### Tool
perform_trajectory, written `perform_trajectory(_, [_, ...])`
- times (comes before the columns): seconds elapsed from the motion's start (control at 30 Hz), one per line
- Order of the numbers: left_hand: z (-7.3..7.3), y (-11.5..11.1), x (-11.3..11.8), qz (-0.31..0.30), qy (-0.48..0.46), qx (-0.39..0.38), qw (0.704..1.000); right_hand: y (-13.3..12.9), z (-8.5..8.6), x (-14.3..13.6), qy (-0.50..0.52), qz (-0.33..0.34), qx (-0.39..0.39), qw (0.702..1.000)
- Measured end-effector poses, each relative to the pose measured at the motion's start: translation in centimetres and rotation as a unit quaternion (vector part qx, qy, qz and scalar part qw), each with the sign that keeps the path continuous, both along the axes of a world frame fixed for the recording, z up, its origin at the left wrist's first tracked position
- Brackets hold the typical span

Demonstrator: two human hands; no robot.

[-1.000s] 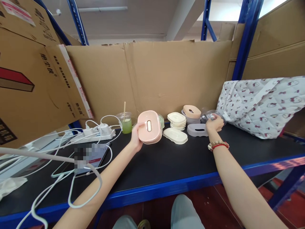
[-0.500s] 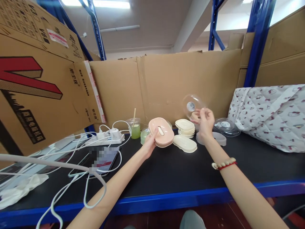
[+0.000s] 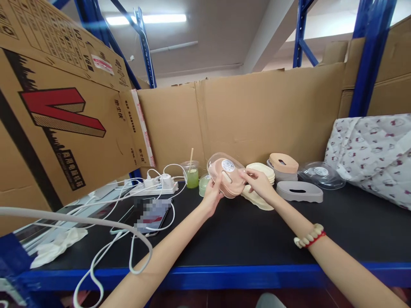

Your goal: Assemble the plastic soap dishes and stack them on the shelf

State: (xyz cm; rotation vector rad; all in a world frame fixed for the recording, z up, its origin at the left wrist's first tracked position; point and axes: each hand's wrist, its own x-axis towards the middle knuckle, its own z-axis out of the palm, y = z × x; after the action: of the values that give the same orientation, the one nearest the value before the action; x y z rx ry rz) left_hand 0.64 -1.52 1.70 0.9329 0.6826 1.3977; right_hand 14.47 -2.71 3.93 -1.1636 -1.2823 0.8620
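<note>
My left hand (image 3: 212, 196) is closed on a pink soap dish (image 3: 236, 185), which it tilts above the black tabletop. A pale oval mark or opening shows at the dish's middle. My right hand (image 3: 258, 183) pinches the right edge of a clear plastic lid (image 3: 214, 159) with a round white label. The lid lies over the dish; whether it is seated cannot be told. Behind my right hand stand a stack of cream trays (image 3: 257, 167) and, in front of it, a loose cream tray (image 3: 257, 201), partly hidden.
To the right are a peach base (image 3: 284, 163) on a grey one, another grey base (image 3: 300, 191), clear lids (image 3: 321, 174) and a quilted bag (image 3: 369, 154). Leftward are a green drink (image 3: 192, 177), a green dish (image 3: 203, 185), a power strip (image 3: 154, 188), a phone (image 3: 157, 218) and loose cables.
My right hand has brought the clear lid left and down onto the pink dish. The peach and grey bases, hidden before, now show. The view has shifted slightly left.
</note>
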Motion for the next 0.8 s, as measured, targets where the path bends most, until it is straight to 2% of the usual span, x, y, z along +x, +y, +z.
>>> perform_trajectory(0.1, [0.3, 0.0, -0.1, 0.02, -0.011, -0.008, 1.0, 0.3, -0.5, -0.1, -0.054, -0.041, 0.016, 0.998])
perform_trajectory(0.2, [0.5, 0.0, -0.3, 0.03, -0.013, -0.021, 0.999, 0.4, -0.9, -0.3, -0.044, -0.046, 0.003, 0.998])
perform_trajectory(0.37, [0.3, -0.1, -0.5, -0.01, 0.032, -0.02, 0.999, -0.2, -0.8, -0.6, 0.021, 0.054, -0.073, 0.996])
perform_trajectory(0.5, [-0.1, -0.2, -0.5, -0.054, 0.082, -0.018, 0.995, -0.6, -0.5, -0.9, 0.082, 0.126, -0.079, 0.985])
perform_trajectory(0.63, [-0.1, -0.2, -0.5, -0.06, 0.086, -0.021, 0.994, -0.9, -0.2, -1.0, 0.106, 0.128, -0.103, 0.981])
perform_trajectory(0.8, [-0.1, 0.0, -0.6, -0.059, 0.068, -0.028, 0.996, -1.0, -0.1, -0.9, 0.069, 0.127, -0.12, 0.982])
